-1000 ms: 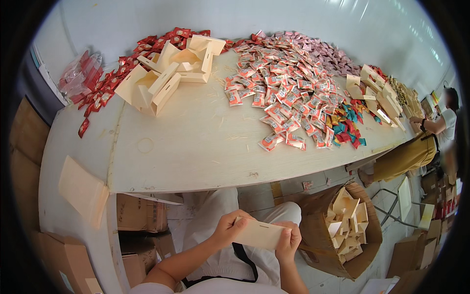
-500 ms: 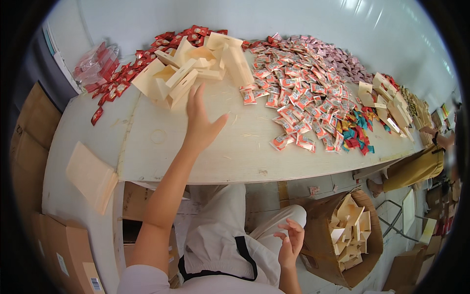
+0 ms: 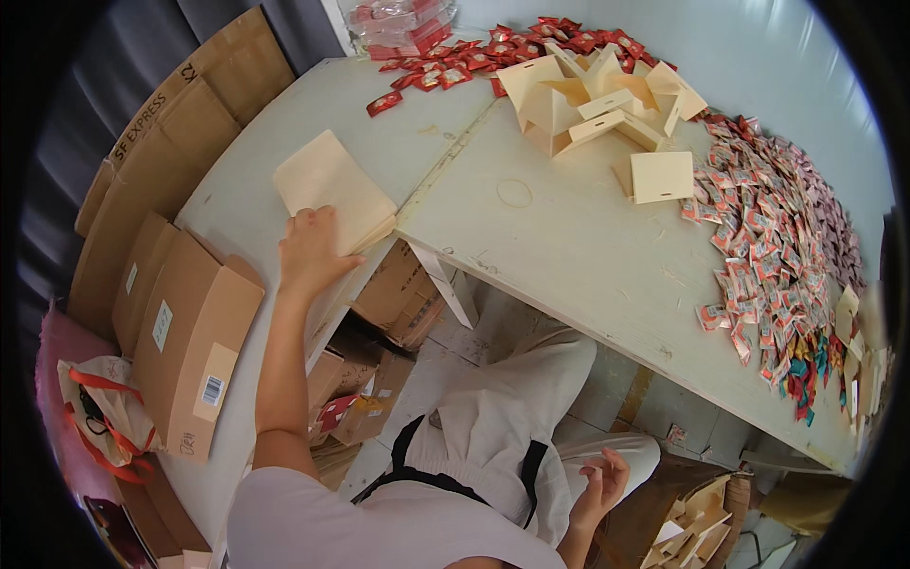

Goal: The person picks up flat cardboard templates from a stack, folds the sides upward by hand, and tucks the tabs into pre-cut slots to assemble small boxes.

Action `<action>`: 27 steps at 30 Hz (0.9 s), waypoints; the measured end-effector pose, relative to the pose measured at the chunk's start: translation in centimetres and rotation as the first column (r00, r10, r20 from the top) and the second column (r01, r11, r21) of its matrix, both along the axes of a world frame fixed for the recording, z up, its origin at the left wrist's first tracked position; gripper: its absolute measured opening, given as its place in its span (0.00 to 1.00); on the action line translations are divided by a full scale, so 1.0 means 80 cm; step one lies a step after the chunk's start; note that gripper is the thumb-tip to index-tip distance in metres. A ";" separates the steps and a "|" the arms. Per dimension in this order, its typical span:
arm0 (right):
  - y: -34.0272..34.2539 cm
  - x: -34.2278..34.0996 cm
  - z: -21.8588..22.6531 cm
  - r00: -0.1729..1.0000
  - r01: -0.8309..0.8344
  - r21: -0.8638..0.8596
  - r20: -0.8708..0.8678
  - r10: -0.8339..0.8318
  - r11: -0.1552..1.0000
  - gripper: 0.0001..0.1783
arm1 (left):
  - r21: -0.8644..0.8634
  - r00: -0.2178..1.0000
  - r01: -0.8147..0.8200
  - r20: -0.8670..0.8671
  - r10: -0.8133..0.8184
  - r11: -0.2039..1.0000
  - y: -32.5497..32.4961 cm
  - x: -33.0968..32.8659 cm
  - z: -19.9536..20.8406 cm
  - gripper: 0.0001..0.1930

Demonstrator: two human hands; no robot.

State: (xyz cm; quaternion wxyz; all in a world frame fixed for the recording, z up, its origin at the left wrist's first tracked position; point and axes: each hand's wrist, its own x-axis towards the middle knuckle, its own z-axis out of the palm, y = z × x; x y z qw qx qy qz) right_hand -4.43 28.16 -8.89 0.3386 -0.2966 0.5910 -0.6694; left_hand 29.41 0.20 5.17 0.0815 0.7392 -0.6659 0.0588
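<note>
Counter: lay beneath our left hand.
Cream boxes: stood beyond that hand, rightward.
Cream sheets: lay under its fingers; whether we grasped them, we couldn't tell.
Right hand: we held it released, half-curled.

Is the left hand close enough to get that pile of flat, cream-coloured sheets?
Yes, it looks like it: the left hand is right at the near edge of the flat sheets, and nothing else lies on top of them.
</note>
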 end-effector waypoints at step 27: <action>-0.038 0.011 0.011 0.896 -0.426 -0.069 0.108 0.431 0.902 0.17 | -0.722 0.863 0.401 0.090 -0.498 0.563 0.051 -0.056 0.039 0.13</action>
